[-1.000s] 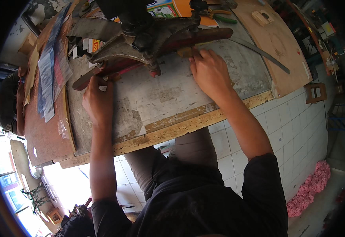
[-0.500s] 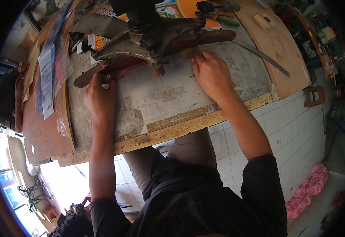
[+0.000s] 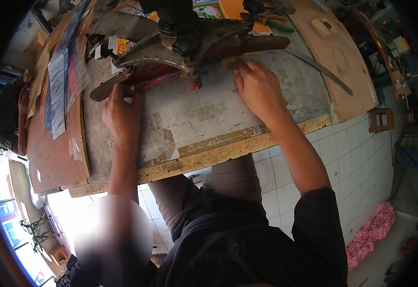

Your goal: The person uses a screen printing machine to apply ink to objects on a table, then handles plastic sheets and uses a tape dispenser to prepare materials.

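Across the worktable (image 3: 204,112) stands a dark cast-metal clamp (image 3: 144,52) with spreading arms and black knobs. Below its arms runs a long dark bar (image 3: 261,44) with a reddish lower face. My left hand (image 3: 121,115) is closed at the bar's left end, its fingertips pinched at the lower edge; what they hold, if anything, is hidden. Right of the clamp's middle, my right hand (image 3: 260,91) pinches a small brownish-yellow piece (image 3: 228,62) at the bar's underside. Between my hands, a short red-tipped post (image 3: 194,81) comes down from the clamp near the table surface.
Clear plastic strips (image 3: 58,91) lie on a brown board at the left. Right of the bar are a long thin metal blade (image 3: 326,71) and a small wooden block (image 3: 324,27). Green-handled pliers (image 3: 279,27) and printed sheets (image 3: 228,9) lie behind the clamp.
The whole view has shifted slightly. Both hands keep nearly the same places at the bar, with no clear grasp or release.
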Available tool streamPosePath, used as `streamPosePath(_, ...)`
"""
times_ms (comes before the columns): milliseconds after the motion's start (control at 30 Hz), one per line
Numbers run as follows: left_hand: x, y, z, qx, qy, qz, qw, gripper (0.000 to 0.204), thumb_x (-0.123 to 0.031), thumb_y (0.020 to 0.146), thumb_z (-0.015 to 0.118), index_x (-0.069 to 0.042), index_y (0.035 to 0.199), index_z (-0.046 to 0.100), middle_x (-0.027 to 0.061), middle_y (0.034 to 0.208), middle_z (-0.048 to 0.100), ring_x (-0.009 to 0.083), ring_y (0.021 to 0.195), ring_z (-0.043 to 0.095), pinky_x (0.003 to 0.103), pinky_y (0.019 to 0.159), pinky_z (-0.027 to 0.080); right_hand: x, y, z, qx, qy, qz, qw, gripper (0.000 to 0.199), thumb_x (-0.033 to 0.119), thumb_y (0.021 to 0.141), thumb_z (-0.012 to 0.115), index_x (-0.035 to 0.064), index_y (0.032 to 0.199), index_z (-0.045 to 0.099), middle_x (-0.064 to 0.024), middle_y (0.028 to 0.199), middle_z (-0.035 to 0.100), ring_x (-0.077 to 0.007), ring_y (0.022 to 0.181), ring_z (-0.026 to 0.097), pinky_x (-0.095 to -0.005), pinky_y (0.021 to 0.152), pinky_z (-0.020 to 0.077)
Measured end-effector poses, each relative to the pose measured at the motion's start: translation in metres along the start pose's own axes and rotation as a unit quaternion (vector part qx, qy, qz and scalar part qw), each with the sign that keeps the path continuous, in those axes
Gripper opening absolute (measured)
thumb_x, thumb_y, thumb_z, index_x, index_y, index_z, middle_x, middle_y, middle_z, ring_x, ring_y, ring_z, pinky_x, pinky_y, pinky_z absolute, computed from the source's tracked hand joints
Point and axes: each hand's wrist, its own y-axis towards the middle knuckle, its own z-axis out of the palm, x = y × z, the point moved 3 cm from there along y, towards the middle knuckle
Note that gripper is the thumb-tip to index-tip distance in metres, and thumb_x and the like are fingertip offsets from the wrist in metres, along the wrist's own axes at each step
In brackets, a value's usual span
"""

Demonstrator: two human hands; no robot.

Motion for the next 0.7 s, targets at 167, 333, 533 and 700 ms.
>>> streamPosePath(167, 0.000, 0.000, -0.004, 0.008, -0.005, 0.000, 1.000, 0.018, -0.022, 0.088, 0.079, -0.012, 0.092, 0.066, 0.0106, 0.085, 0.075, 0.0359, 0.080, 0.074, 0.047, 0.071, 0.056, 0.001, 0.000, -0.001, -0.011, 0.007, -0.008, 1.000, 0.022, 0.014, 0.100, 0.067, -0.0023, 0.111, 0.078, -0.0139, 0.096, 0.073, -0.0298, 0.093, 0.071, -0.0433, 0.078, 0.0609)
streamPosePath(333, 0.004, 0.000, -0.004, 0.015, -0.006, -0.017, 1.000, 0.020, -0.025, 0.088, 0.079, -0.011, 0.093, 0.066, 0.0114, 0.087, 0.075, 0.0373, 0.082, 0.074, 0.049, 0.073, 0.056, 0.002, 0.001, 0.002, -0.032, 0.018, -0.008, 0.999, 0.016, 0.013, 0.098, 0.068, -0.0009, 0.100, 0.076, -0.0150, 0.093, 0.071, -0.0315, 0.088, 0.071, -0.0443, 0.075, 0.0605)
streamPosePath(533, 0.009, -0.001, -0.002, 0.016, -0.022, -0.027, 0.999, 0.022, -0.028, 0.091, 0.074, -0.009, 0.099, 0.066, 0.0130, 0.095, 0.077, 0.0396, 0.090, 0.074, 0.052, 0.077, 0.056, 0.007, 0.003, -0.008, -0.040, 0.022, -0.004, 0.999, 0.020, 0.015, 0.098, 0.069, -0.0013, 0.108, 0.076, -0.0167, 0.111, 0.067, -0.0334, 0.100, 0.068, -0.0456, 0.086, 0.0574)
streamPosePath(700, -0.004, -0.003, -0.012, 0.000, -0.001, 0.046, 0.999, 0.022, -0.027, 0.096, 0.072, -0.008, 0.104, 0.068, 0.0115, 0.109, 0.072, 0.0363, 0.085, 0.074, 0.048, 0.071, 0.059, 0.023, 0.005, -0.007, -0.028, 0.053, -0.050, 0.997, 0.033, 0.016, 0.099, 0.068, 0.0005, 0.128, 0.071, -0.0162, 0.125, 0.064, -0.0352, 0.113, 0.064, -0.0468, 0.099, 0.0527)
